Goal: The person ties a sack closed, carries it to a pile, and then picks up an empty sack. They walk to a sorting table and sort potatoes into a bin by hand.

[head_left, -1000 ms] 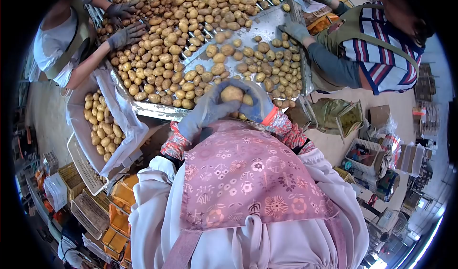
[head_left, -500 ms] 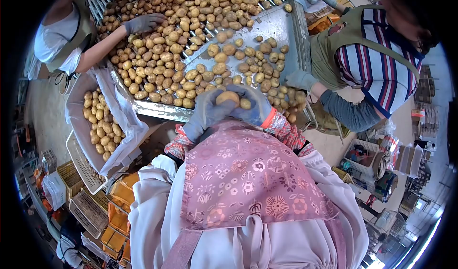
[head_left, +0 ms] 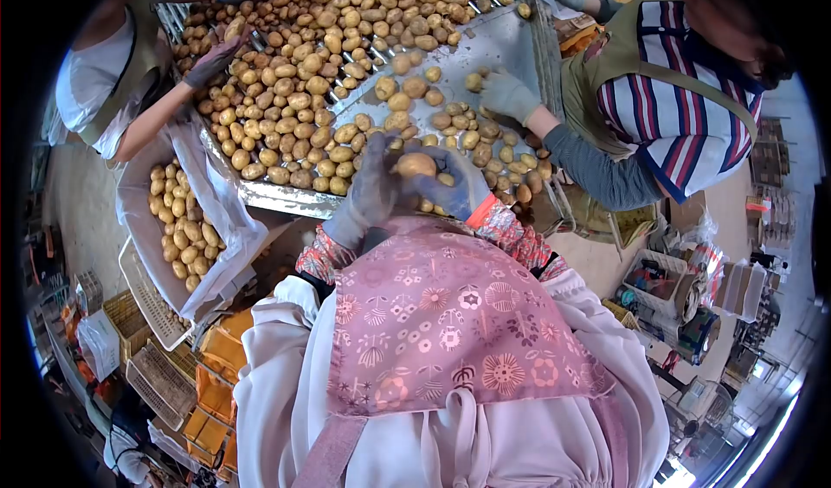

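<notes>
A large tan potato [head_left: 416,166] sits in the fingers of my right hand [head_left: 459,185], which wears a grey-blue work glove. A smaller potato [head_left: 445,179] shows behind those fingers. My left hand [head_left: 368,185], gloved in grey, is held upright with its fingers stretched out, its inner side right by the large potato. Both hands are over the near edge of a metal sorting table [head_left: 294,198]. Loose potatoes [head_left: 294,107] lie spread over it just beyond my hands.
At the left, a co-worker's hand [head_left: 216,58] lifts a potato. Another co-worker's gloved hand [head_left: 511,96] reaches over the table from the right. A lined crate [head_left: 234,237] of potatoes stands at lower left, near orange crates [head_left: 212,393]. Baskets [head_left: 653,280] stand at right.
My left hand has straightened its fingers and come off the large potato, which stays in my right hand. The right co-worker's hand has moved inward; the left one's has drawn back with a potato.
</notes>
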Demonstrator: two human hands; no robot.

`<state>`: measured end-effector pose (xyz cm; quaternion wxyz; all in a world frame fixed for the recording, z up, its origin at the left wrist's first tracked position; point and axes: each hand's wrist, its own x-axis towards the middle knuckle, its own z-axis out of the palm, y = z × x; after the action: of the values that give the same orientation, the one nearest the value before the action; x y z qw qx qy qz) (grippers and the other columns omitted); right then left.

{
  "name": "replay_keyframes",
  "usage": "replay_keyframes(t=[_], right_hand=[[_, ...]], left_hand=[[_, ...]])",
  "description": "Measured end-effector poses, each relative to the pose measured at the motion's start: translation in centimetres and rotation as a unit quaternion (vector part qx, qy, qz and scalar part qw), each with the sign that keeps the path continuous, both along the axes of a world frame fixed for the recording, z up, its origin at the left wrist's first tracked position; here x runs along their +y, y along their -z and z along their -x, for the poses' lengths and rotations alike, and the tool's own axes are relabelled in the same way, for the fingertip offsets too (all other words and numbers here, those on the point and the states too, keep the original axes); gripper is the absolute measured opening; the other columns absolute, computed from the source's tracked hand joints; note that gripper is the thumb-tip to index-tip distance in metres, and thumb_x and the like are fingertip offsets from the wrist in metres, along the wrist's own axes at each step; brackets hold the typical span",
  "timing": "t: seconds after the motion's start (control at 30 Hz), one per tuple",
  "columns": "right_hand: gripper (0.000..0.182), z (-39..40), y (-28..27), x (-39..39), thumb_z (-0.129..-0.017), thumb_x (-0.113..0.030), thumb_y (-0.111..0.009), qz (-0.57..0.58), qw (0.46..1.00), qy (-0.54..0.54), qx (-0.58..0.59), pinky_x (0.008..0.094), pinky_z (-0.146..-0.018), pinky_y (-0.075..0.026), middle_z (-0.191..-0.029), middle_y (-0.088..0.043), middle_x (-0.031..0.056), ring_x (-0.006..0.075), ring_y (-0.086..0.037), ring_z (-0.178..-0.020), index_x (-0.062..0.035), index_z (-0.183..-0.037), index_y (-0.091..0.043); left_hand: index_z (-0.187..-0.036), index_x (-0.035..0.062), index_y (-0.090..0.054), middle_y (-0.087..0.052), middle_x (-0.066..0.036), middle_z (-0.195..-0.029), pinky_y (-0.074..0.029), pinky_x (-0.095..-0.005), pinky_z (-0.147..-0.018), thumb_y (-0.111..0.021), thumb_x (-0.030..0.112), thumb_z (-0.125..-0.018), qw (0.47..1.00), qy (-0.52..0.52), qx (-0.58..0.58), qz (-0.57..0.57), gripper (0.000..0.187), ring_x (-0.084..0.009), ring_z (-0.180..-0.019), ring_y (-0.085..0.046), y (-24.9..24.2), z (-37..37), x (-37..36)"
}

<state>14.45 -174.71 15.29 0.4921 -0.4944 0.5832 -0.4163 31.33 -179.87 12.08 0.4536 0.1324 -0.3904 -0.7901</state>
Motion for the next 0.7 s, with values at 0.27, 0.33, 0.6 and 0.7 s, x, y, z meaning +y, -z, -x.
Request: replay_keyframes(t=[0.27, 0.33, 0.6, 0.7], right_hand=[[0.072, 3.6, 3.3, -1.4, -0.096, -0.066, -0.034, -0.214, 0.825, 0.05, -0.521, 0.0419, -0.08, -0.059, -0.123, -0.059, 0.0263, 0.0326, -0.067, -0.098, -0.0062, -0.133, -0.048], [0.07, 3.8, 3.3, -1.2, -0.098, -0.063, -0.034, -0.244, 0.691, 0.053, -0.679, 0.0475, -0.086, -0.059, -0.129, -0.055, 0.0307, 0.0406, -0.065, -0.104, -0.0052, -0.134, -0.046], [0.066, 3.6, 0.5, -0.8, -0.099, -0.061, -0.035, -0.195, 0.887, 0.015, -0.419, 0.0472, -0.086, -0.057, -0.129, -0.058, 0.0224, 0.0359, -0.065, -0.104, -0.0049, -0.131, -0.048], [0.051, 5.3, 4.2, -1.2, -0.098, -0.045, -0.049, -0.236, 0.93, 0.002, -0.282, 0.0505, -0.086, -0.053, -0.126, -0.062, 0.0151, 0.0349, -0.067, -0.096, -0.0071, -0.132, -0.05]], left_hand=[[-0.135, 0.0108, -0.048, -0.052, -0.01, -0.137, -0.05, -0.0465, -0.095, -0.038, 0.053, -0.102, 0.964, 0.008, 0.018, -0.264, 0.055, -0.027, -0.122, -0.053, 1.8, -0.8, -0.6], [-0.136, 0.011, -0.048, -0.05, -0.01, -0.14, -0.049, -0.0477, -0.097, -0.041, 0.053, -0.101, 0.925, 0.049, 0.104, -0.362, 0.055, -0.0271, -0.123, -0.053, 0.4, -1.1, -0.7], [-0.134, 0.0115, -0.049, -0.051, -0.01, -0.137, -0.046, -0.0513, -0.099, -0.042, 0.052, -0.101, 0.923, 0.025, 0.106, -0.37, 0.053, -0.0311, -0.126, -0.051, -0.3, -1.7, -1.0], [-0.13, 0.0097, -0.051, -0.054, -0.013, -0.132, -0.049, -0.0515, -0.095, -0.041, 0.05, -0.102, 0.923, 0.026, 0.121, -0.365, 0.05, -0.0326, -0.119, -0.055, -0.7, -1.7, -0.8]])
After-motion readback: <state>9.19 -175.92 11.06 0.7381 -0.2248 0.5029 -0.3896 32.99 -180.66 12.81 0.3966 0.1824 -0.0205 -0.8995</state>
